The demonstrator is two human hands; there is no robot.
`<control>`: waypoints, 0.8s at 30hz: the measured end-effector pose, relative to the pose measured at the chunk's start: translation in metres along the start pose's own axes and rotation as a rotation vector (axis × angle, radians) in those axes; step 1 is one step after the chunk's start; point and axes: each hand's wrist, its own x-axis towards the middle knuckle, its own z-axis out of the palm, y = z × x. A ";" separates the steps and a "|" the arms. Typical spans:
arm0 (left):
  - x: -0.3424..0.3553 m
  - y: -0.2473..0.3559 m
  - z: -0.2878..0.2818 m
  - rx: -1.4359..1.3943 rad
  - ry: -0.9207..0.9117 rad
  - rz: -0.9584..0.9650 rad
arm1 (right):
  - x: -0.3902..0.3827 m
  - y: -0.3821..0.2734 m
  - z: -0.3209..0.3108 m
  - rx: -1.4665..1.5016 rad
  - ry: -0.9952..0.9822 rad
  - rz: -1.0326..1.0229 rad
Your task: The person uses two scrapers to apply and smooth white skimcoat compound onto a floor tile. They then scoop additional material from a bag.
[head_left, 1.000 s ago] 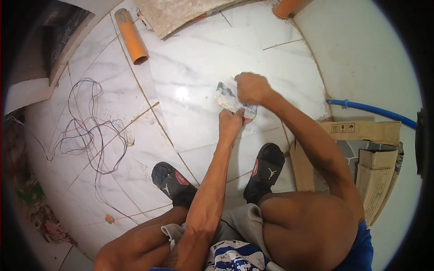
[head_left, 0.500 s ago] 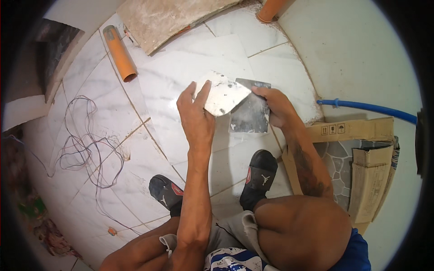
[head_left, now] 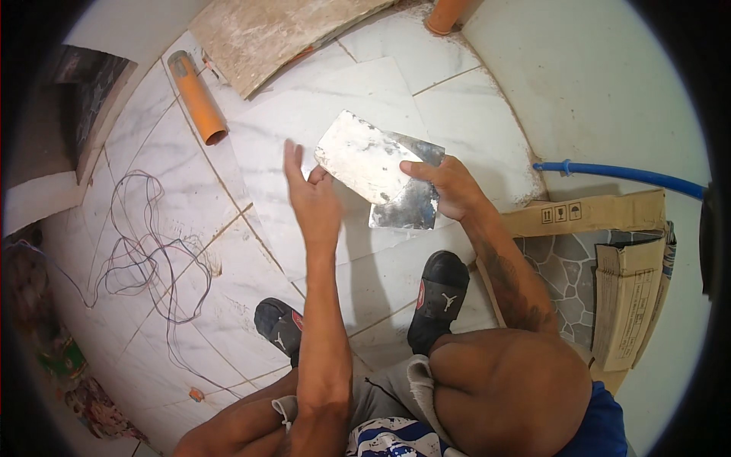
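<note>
My right hand (head_left: 449, 186) grips two thin flat plates at their right side, its thumb lying on the upper one. That upper plate (head_left: 362, 156) is rectangular, coated white and specked with dark spots. Behind it, partly covered, is a dark grey plate (head_left: 407, 215) with whitish smears, like a metal scraper blade. My left hand (head_left: 316, 202) is at the white plate's left corner, fingers apart and stretched out. Its thumb comes close to the plate's edge; whether it touches I cannot tell. Both hands are above the marbled white floor tiles (head_left: 251, 183).
An orange pipe (head_left: 196, 99) lies at the far left, near a stone-like slab (head_left: 282, 38). Tangled thin wires (head_left: 152, 251) spread on the left. To the right are an opened cardboard box (head_left: 601, 213) and a blue hose (head_left: 624, 177) by the wall. My feet in black slides (head_left: 440, 293) rest below.
My left hand has let go of the white plate and drawn back slightly. The white plate has turned and slid over the dark one, and my right thumb now presses on its face.
</note>
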 end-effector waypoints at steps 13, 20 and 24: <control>0.010 0.012 -0.019 0.066 -0.301 -0.393 | 0.009 0.018 -0.011 -0.394 0.068 -0.095; 0.003 -0.008 -0.013 0.238 -0.195 -0.327 | 0.003 0.004 0.005 -0.549 0.196 -0.038; -0.007 -0.016 -0.009 0.168 -0.119 -0.325 | 0.020 0.012 -0.009 -0.645 0.228 -0.025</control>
